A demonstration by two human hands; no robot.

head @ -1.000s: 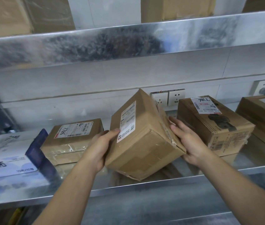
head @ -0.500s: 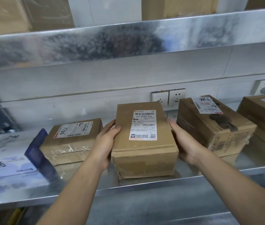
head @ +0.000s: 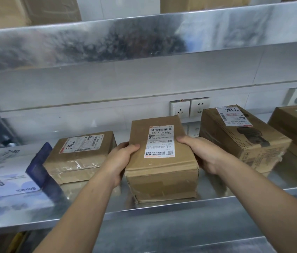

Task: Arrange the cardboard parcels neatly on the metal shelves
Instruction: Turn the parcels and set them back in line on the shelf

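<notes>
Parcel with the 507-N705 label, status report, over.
Left hand and right hand grip the 507-N705 parcel by its sides. It sits flat on the metal shelf, label up. Left 7786 parcel and right 7786 parcel flank it, apart.

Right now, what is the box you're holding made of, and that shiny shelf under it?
The middle parcel, gripped by the left hand and right hand, looks like brown cardboard: dull, matte, with creased, dented edges. Its label seems smooth white paper, printed with barcodes. The shelf is likely sheet metal, perhaps steel: silvery and glossy, showing blurry reflections.
</notes>
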